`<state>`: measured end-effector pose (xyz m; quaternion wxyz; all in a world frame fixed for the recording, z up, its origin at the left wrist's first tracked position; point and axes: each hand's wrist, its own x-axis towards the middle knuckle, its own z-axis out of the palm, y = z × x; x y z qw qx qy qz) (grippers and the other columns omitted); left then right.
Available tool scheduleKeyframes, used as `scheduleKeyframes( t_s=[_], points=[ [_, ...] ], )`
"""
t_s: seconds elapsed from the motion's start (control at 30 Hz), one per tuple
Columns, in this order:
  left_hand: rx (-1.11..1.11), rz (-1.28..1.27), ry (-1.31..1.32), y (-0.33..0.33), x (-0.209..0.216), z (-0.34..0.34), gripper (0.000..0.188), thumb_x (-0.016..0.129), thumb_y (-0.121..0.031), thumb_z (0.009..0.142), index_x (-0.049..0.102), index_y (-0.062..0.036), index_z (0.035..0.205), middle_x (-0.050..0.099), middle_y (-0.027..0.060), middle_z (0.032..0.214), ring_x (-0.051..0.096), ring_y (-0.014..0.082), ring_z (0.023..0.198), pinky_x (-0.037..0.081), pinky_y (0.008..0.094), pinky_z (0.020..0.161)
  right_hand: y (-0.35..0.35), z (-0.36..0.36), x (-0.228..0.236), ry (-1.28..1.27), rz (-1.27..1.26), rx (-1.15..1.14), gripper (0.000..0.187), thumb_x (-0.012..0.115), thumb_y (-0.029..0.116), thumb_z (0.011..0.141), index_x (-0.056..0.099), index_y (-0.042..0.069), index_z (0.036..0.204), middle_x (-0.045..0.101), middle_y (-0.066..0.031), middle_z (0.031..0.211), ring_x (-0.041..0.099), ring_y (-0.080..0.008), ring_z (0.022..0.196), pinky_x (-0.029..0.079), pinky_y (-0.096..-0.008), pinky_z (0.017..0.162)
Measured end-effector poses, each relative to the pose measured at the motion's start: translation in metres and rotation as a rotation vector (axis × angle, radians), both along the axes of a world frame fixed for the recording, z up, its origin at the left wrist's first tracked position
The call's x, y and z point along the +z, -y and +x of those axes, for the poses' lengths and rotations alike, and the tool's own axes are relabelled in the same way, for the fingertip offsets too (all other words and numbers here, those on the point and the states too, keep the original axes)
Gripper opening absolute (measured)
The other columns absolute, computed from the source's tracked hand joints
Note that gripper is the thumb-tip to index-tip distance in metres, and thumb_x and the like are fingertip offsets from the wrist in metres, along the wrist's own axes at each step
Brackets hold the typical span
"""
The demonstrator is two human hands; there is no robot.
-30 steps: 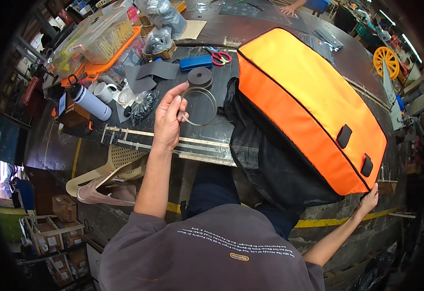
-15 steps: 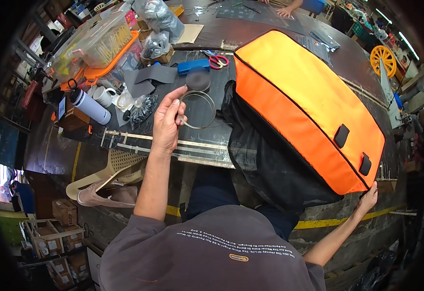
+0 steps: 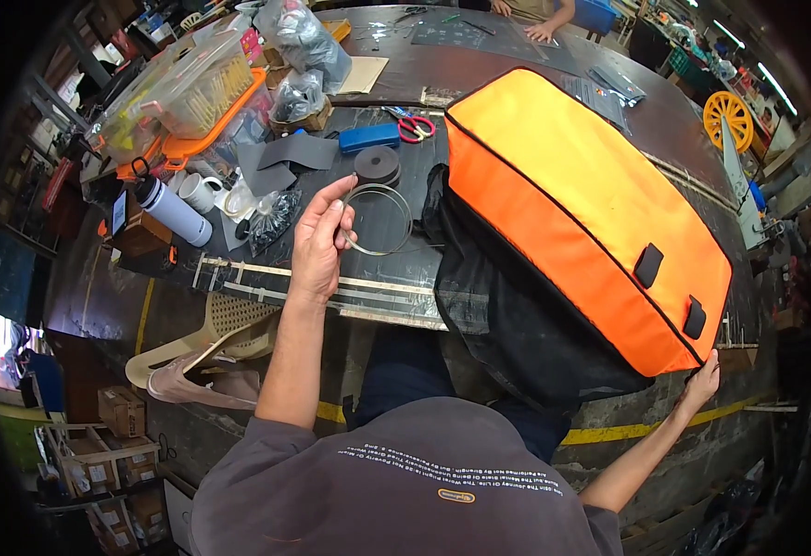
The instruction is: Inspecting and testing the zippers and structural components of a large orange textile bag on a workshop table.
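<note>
Between the thumb and fingers of my left hand (image 3: pixel 316 241) is a coil of thin wire (image 3: pixel 410 219), held up over the table's near edge. Just beyond it lies a dark grey roll of strap (image 3: pixel 378 165). My right hand (image 3: pixel 701 384) grips the near right corner of a large boxy bag (image 3: pixel 582 176), its fingers partly hidden by the bag. The bag has yellow-orange and orange panels, black piping and two black tabs. Black fabric (image 3: pixel 526 315) hangs from its near side over the table edge.
Beyond the roll lie a blue case (image 3: pixel 368 138) and red-handled scissors (image 3: pixel 416 129). A bottle (image 3: pixel 174 211), a mug (image 3: pixel 199 192) and clear bins (image 3: pixel 203 88) crowd the left. A chair (image 3: pixel 215 343) stands below. Another person's hand (image 3: pixel 542 32) rests at the far edge.
My left hand still holds the wire coil and my right hand still grips the bag's corner. The bag's far end sits slightly lower in the picture; the view has shifted a little.
</note>
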<state>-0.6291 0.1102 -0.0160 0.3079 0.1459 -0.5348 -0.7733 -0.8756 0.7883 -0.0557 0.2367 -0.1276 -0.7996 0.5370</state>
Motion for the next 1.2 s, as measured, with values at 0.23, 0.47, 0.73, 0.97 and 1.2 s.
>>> scheduleKeyframes(
  t_s=[0.23, 0.47, 0.73, 0.97, 1.2],
  points=[
    [-0.009, 0.001, -0.015, -0.001, 0.002, 0.001, 0.037, 0.054, -0.013, 0.114, 0.062, -0.0039, 0.149, 0.057, -0.0032, 0.088, 0.042, 0.0012, 0.065, 0.047, 0.0188, 0.065, 0.007, 0.002, 0.002, -0.028, -0.004, -0.012, 0.044, 0.064, 0.036, 0.112, 0.068, -0.005, 0.097, 0.065, 0.0007, 0.088, 0.052, -0.0106, 0.078, 0.046, -0.0318, 0.072],
    [-0.001, -0.013, -0.021, 0.0, 0.002, 0.0, 0.038, 0.054, -0.013, 0.114, 0.061, -0.0033, 0.15, 0.059, -0.0027, 0.089, 0.044, 0.0016, 0.066, 0.047, 0.0192, 0.065, 0.002, -0.002, -0.001, -0.052, -0.05, 0.032, 0.044, 0.064, 0.036, 0.113, 0.069, -0.005, 0.098, 0.067, 0.0009, 0.089, 0.054, -0.0105, 0.078, 0.046, -0.0319, 0.072],
    [0.013, -0.026, -0.014, 0.005, 0.001, 0.003, 0.038, 0.056, -0.013, 0.113, 0.061, -0.0039, 0.15, 0.062, -0.002, 0.091, 0.044, 0.0016, 0.066, 0.044, 0.0188, 0.065, 0.003, -0.001, -0.001, -0.034, -0.036, 0.016, 0.044, 0.064, 0.037, 0.113, 0.068, -0.004, 0.096, 0.065, 0.0022, 0.087, 0.052, -0.0088, 0.076, 0.044, -0.0311, 0.069],
    [0.435, -0.87, 0.256, 0.016, -0.023, 0.008, 0.034, 0.065, -0.008, 0.104, 0.072, -0.01, 0.137, 0.069, 0.0032, 0.086, 0.065, 0.0163, 0.083, 0.054, 0.0322, 0.078, 0.013, 0.003, 0.006, -0.05, -0.016, -0.003, 0.045, 0.065, 0.037, 0.112, 0.065, -0.004, 0.094, 0.061, 0.0024, 0.084, 0.049, -0.0099, 0.073, 0.042, -0.032, 0.066],
    [0.446, -1.482, 0.512, 0.024, -0.097, 0.034, 0.048, 0.076, -0.011, 0.091, 0.069, -0.0125, 0.138, 0.071, 0.0096, 0.102, 0.065, 0.0327, 0.101, 0.051, 0.0483, 0.089, 0.003, -0.005, 0.0, -0.026, -0.072, 0.042, 0.047, 0.064, 0.039, 0.112, 0.066, -0.005, 0.094, 0.062, 0.0018, 0.084, 0.05, -0.0105, 0.074, 0.043, -0.0327, 0.066]
  ],
)
